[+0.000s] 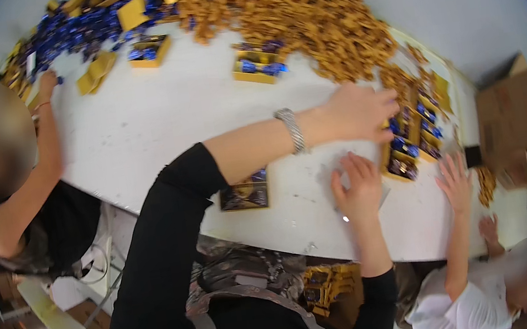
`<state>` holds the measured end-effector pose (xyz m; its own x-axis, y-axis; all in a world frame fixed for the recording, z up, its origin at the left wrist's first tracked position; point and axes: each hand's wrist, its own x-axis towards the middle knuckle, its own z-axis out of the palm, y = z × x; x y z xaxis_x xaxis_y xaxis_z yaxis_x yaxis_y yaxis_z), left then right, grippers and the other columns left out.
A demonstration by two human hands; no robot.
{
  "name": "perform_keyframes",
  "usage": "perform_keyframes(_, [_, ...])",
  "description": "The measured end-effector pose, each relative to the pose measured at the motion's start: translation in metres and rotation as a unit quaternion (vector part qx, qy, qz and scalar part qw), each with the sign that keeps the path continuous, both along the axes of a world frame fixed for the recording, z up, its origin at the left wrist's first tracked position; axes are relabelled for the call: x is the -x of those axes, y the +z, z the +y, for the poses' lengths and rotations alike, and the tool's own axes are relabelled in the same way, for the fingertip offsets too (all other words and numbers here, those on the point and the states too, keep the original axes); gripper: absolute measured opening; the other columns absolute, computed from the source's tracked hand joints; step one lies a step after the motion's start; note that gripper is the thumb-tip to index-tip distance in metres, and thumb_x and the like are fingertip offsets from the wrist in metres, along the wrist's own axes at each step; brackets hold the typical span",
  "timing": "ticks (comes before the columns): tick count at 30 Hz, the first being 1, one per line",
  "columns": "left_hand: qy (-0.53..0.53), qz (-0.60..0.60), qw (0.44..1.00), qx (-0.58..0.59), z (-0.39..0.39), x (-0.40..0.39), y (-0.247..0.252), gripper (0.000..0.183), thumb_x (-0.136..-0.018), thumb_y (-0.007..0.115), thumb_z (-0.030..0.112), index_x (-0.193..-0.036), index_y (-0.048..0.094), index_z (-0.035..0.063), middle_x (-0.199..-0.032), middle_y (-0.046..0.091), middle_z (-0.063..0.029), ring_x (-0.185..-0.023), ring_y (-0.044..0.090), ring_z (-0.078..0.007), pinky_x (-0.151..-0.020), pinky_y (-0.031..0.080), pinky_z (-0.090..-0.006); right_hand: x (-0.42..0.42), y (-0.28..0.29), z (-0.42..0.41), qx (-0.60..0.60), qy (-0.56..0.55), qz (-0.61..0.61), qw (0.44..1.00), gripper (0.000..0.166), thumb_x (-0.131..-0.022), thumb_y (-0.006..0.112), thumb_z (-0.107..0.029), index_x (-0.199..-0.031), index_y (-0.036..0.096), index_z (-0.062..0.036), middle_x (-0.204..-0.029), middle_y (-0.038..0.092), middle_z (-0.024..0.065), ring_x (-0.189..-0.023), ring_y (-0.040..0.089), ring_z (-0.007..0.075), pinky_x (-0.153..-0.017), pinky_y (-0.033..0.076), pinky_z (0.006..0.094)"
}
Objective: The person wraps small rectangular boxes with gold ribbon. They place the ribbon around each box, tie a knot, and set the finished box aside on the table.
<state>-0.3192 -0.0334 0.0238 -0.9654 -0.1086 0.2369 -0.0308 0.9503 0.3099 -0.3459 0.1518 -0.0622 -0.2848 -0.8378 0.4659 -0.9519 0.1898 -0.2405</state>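
My left hand, with a silver bracelet on its wrist, reaches across to the right over the near edge of a row of yellow card boxes. Its fingertips are at the boxes and blurred, so a held piece cannot be made out. The boxes hold blue and brown wrapped sweets. My right hand is just left of that row, low over the white table, fingers apart and holding nothing visible. A filled yellow box with brown and blue pieces lies partly under my left forearm. Another yellow box with blue sweets stands farther back.
Gold-wrapped pieces form a large heap along the back; blue-wrapped ones lie at the back left. A part-filled box is near them. Co-workers' arms reach in at left and right. A cardboard carton stands at right.
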Motion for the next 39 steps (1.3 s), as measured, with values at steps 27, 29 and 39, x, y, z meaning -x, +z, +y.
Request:
perform_keyframes(27, [0.093, -0.059, 0.984, -0.138, -0.076, -0.095, -0.047, 0.067, -0.075, 0.077, 0.022, -0.136, 0.051, 0.0116, -0.133, 0.049, -0.0176, -0.109, 0.059, -0.0345, -0.092, 0.05, -0.0385, 0.089, 0.045, -0.08, -0.189, -0.04, 0.099, 0.976, 0.086, -0.06, 0.084, -0.044, -0.136, 0.052, -0.0205, -0.118, 0.059, 0.0097, -0.117, 0.051, 0.0281, -0.1, 0.031, 0.052])
perform_keyframes(29, [0.079, -0.042, 0.983, -0.158, -0.069, -0.064, -0.05, 0.07, -0.075, 0.077, 0.023, -0.138, 0.049, 0.0115, -0.131, 0.05, -0.0177, -0.109, 0.058, -0.0355, -0.092, 0.05, -0.0388, 0.098, 0.042, -0.066, -0.194, -0.069, 0.121, 0.971, 0.085, -0.063, 0.083, -0.045, -0.137, 0.051, -0.0192, -0.131, 0.055, 0.0117, -0.127, 0.045, 0.0302, -0.103, 0.03, 0.0511])
perform_keyframes(39, [0.005, -0.02, 0.984, -0.177, -0.036, -0.156, -0.058, 0.089, -0.082, 0.066, 0.054, -0.146, 0.032, 0.0029, -0.145, 0.038, -0.0232, -0.129, 0.045, -0.0369, -0.105, 0.04, -0.0417, -0.025, 0.014, -0.009, -0.102, 0.057, 0.025, 0.993, 0.081, -0.072, 0.077, -0.045, -0.141, 0.046, -0.0146, -0.147, 0.038, 0.021, -0.133, 0.038, 0.0396, -0.103, 0.029, 0.0554])
